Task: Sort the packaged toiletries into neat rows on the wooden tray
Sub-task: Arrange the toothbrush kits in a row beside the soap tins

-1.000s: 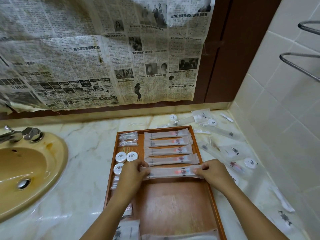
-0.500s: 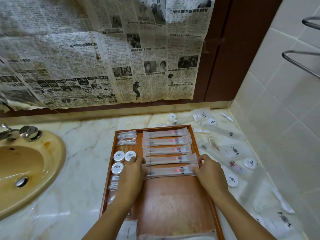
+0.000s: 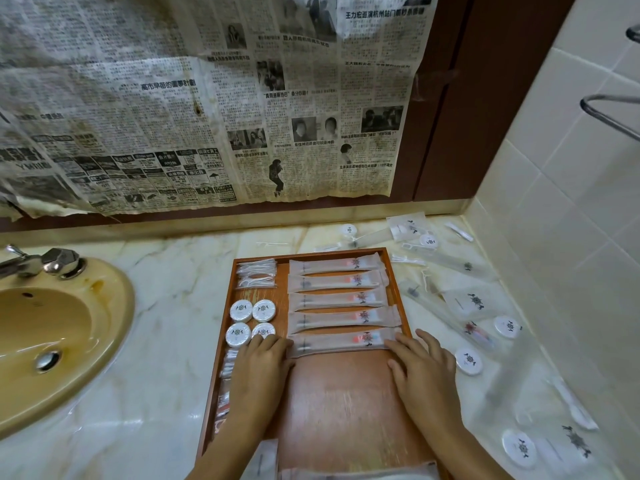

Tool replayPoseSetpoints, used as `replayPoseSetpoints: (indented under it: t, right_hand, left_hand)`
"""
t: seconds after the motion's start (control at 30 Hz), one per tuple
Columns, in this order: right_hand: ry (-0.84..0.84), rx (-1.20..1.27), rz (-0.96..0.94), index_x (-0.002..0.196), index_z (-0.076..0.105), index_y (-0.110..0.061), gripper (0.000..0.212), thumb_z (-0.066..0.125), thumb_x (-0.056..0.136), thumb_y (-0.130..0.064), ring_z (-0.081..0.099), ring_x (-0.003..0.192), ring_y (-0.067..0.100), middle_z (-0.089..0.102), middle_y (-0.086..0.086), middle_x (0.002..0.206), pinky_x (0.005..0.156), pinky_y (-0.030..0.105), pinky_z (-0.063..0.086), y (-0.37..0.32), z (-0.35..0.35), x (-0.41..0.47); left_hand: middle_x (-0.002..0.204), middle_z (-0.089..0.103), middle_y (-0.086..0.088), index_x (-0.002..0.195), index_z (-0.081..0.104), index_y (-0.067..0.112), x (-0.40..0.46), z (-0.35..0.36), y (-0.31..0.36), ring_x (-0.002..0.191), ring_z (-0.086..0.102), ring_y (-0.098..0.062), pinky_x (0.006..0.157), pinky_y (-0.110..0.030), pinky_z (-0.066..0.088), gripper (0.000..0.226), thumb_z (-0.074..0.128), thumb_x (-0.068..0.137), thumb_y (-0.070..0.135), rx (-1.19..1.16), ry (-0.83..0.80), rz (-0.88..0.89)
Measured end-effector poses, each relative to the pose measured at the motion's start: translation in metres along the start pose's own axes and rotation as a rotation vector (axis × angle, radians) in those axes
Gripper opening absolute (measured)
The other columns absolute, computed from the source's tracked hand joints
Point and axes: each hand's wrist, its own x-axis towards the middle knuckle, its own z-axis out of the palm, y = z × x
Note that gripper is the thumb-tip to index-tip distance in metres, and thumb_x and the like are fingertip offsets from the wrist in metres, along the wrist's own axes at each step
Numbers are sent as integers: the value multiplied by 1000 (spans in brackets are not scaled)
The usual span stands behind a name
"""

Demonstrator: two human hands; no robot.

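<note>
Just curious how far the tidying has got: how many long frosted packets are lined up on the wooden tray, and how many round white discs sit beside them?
Long frosted packets lined up on the wooden tray: 5
Round white discs beside them: 4
Total: 9

Both hands (image 3: 263,365) & forearms bare, no sleeves/rings/watch

This was a bathroom, probably in a hotel. A yellow sink (image 3: 65,327) with a chrome tap (image 3: 45,263) sat in a marble bench (image 3: 166,306), the side wall had white tiles (image 3: 554,168), and a metal towel rail (image 3: 609,112) hung there.
</note>
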Motion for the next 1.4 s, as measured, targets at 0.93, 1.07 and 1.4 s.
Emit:
replayPoseSetpoints:
  t: [0.93, 1.07, 1.4]
  right_hand:
    - [51, 30, 2, 116, 70, -23, 43, 42, 86, -36, 44, 125, 14, 66, -8, 122, 98, 37, 30, 0, 8, -4]
    - [81, 94, 6, 115, 70, -23, 44, 42, 85, -38, 44, 121, 11, 66, -10, 119, 97, 28, 23, -1, 2, 0]
    - [158, 297, 65, 114, 68, -27, 26, 60, 90, -24, 52, 113, 14, 67, -10, 110, 91, 29, 28, -2, -37, 77]
  left_hand:
    - [88, 68, 9, 93, 72, 26, 6, 1, -1, 84, 59, -17, 67, -33, 48, 8, 73, 85, 25, -105, 62, -52]
    - [95, 68, 8, 97, 72, 25, 15, -4, 1, 90, 59, -16, 72, -33, 51, 10, 70, 88, 24, -151, 81, -54]
    - [95, 69, 10, 97, 72, 28, 80, -33, 20, 88, 60, -15, 73, -33, 49, 12, 65, 89, 22, -243, 117, -16]
